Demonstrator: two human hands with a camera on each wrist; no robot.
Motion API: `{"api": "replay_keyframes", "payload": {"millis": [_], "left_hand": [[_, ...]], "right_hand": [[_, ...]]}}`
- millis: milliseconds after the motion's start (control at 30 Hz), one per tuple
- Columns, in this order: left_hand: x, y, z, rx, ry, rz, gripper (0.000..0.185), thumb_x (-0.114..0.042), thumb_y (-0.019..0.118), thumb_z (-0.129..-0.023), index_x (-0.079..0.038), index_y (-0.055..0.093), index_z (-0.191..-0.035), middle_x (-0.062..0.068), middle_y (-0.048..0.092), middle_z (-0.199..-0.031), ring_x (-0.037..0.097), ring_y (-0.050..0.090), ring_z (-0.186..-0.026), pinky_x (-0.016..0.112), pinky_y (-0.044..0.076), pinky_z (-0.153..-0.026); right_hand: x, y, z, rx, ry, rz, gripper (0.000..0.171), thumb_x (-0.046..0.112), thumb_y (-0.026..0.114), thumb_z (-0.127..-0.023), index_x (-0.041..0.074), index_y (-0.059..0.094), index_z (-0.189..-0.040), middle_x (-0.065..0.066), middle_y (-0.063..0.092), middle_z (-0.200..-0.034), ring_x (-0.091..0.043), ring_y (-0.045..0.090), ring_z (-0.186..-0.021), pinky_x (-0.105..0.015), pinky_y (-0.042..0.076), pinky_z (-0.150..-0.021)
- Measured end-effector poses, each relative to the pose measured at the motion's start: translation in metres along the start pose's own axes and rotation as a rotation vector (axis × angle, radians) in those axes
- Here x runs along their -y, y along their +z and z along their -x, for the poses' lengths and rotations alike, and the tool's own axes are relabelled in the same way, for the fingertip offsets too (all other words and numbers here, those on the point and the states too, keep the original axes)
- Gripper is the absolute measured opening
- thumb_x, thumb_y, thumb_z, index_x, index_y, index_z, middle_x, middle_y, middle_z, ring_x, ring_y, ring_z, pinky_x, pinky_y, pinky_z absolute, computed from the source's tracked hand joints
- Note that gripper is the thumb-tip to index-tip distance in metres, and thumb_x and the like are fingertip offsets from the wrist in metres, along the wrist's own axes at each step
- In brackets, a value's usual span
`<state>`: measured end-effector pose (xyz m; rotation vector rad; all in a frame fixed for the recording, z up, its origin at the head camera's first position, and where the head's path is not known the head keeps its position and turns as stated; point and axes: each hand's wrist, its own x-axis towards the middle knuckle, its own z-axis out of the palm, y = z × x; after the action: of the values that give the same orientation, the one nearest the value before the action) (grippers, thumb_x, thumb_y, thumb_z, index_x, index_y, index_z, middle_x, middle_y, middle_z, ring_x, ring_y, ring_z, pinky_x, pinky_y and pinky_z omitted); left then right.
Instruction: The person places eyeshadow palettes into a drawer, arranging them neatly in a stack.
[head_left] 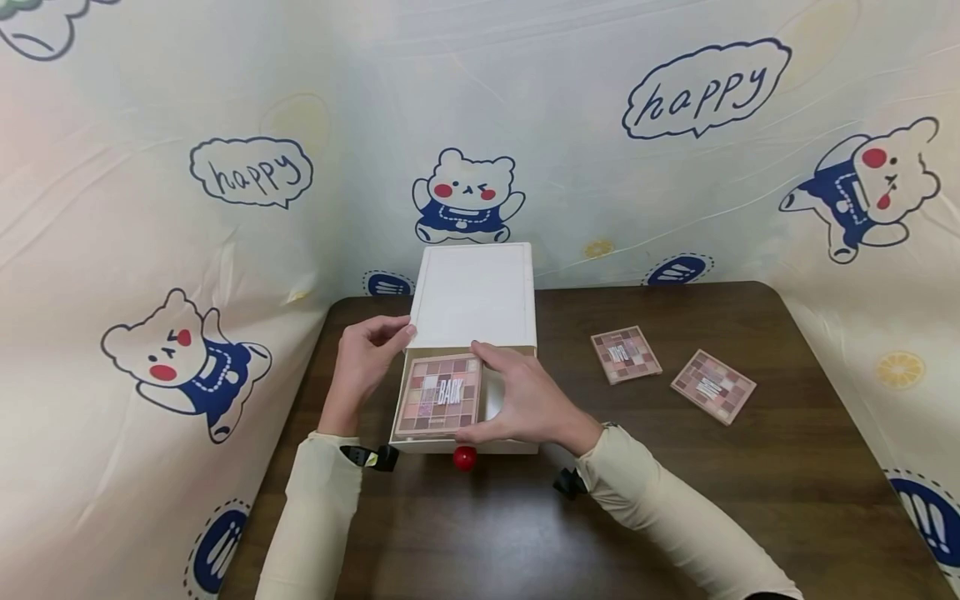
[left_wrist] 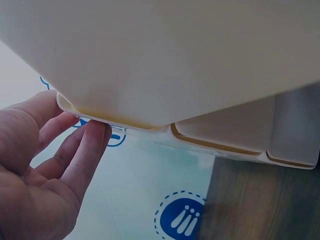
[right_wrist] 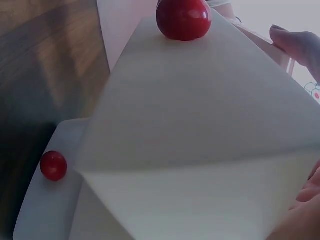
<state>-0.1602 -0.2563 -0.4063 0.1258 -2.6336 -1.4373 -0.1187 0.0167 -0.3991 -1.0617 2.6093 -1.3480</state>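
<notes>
Right hand point(head_left: 525, 400): fingers curled around eyeshadow palette point(head_left: 438, 395), inside open drawer point(head_left: 465, 446). Left hand point(head_left: 365, 354): relaxed, fingertips touching white drawer box point(head_left: 474, 293). Two palettes point(head_left: 626, 354) on counter point(head_left: 675, 500).

table point(head_left: 750, 500): dark wood | on it: drawer box point(head_left: 474, 292), two palettes point(head_left: 626, 354) point(head_left: 712, 386)

A pink eyeshadow palette point(head_left: 438, 394) is lying flat in the pulled-out drawer point(head_left: 510, 400) of a white drawer box point(head_left: 474, 294).
</notes>
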Motion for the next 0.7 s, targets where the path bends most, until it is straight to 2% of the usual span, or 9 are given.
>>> {"api": "replay_keyframes", "payload": {"millis": [300, 500, 700], "left_hand": [[0.000, 0.000, 0.000, 0.006, 0.006, 0.001, 0.038, -0.042, 0.075, -0.091, -0.021, 0.074, -0.122, 0.000, 0.070, -0.110, 0.024, 0.063, -0.091, 0.037, 0.057, -0.080], [0.001, 0.000, 0.000, 0.004, 0.009, 0.000, 0.039, -0.043, 0.075, -0.090, -0.020, 0.074, -0.122, 0.000, 0.070, -0.110, 0.023, 0.063, -0.091, 0.037, 0.057, -0.080], [0.003, 0.000, 0.000, 0.006, 0.030, 0.003, 0.039, -0.043, 0.074, -0.091, -0.019, 0.075, -0.122, 0.001, 0.071, -0.109, 0.024, 0.063, -0.089, 0.037, 0.057, -0.079]], "right_hand": [[0.004, 0.003, -0.007, 0.032, 0.000, 0.050, 0.106, 0.059, 0.087, -0.067, 0.003, 0.046, -0.146, -0.007, 0.059, -0.133, -0.020, 0.056, -0.114, -0.040, 0.048, -0.100], [0.006, 0.010, -0.013, 0.058, -0.056, 0.085, 0.098, 0.061, 0.085, -0.070, 0.007, 0.048, -0.142, -0.001, 0.060, -0.124, -0.015, 0.053, -0.106, -0.038, 0.050, -0.095], [0.008, 0.015, -0.017, 0.067, -0.076, 0.145, 0.107, 0.061, 0.085, -0.069, 0.000, 0.044, -0.147, -0.008, 0.060, -0.130, -0.019, 0.054, -0.112, -0.040, 0.048, -0.100]]}}
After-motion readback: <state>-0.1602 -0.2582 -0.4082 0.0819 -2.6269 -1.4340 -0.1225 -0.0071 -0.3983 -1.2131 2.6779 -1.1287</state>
